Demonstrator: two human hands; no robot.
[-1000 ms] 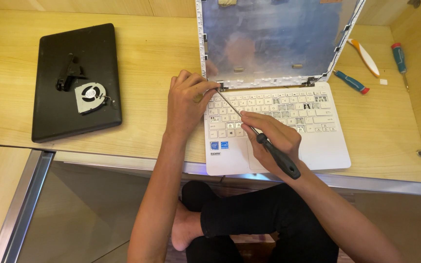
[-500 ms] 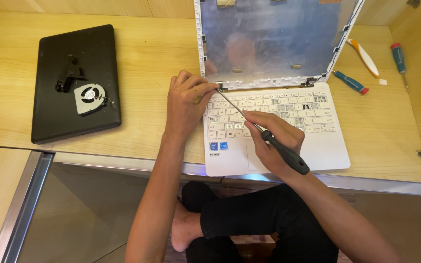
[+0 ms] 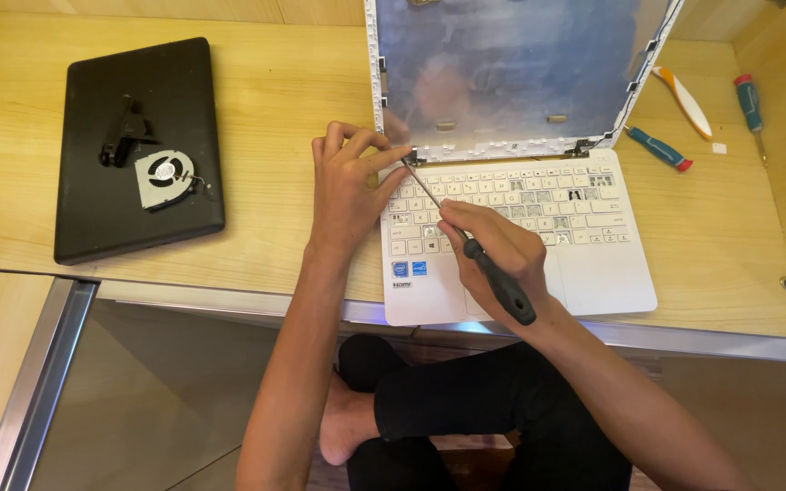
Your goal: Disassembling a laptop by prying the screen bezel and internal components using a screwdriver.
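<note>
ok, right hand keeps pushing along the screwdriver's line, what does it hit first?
The right hand aims the screwdriver up and left. Its tip already sits at the left hinge of the white laptop, beside the left hand's fingertips. So probably the hinge first; depth is unclear.

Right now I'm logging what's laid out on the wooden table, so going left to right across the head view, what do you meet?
Closed black laptop carrying a small grey cooling fan → left hand → open white laptop → blue-handled screwdriver → orange-and-white pry tool → teal screwdriver with red cap.
</note>
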